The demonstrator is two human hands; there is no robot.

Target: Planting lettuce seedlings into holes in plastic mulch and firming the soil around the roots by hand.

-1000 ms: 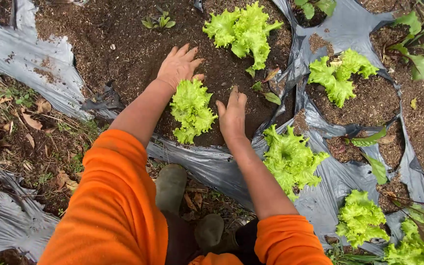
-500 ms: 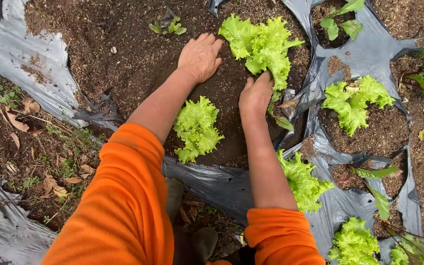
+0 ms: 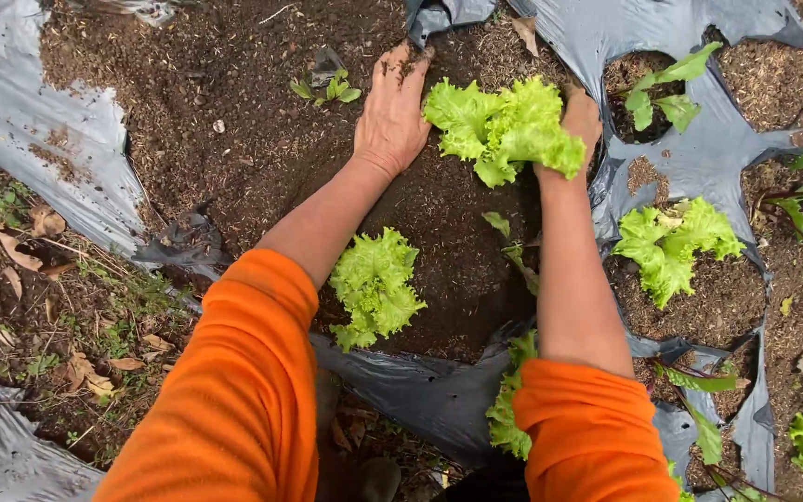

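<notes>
Fingers of my left hand (image 3: 390, 116) are lying close together, pressing flat into the dark soil (image 3: 234, 121) just left of the lettuce plant (image 3: 504, 125) at upper centre. My right hand (image 3: 583, 116) is sitting against its right side, fingers hidden under the leaves. Another lettuce (image 3: 375, 286) is sitting below, between my forearms.

No packages, labels, signs or screens are showing anywhere in this view — nothing printed, nothing boxed, nothing lit.
</notes>
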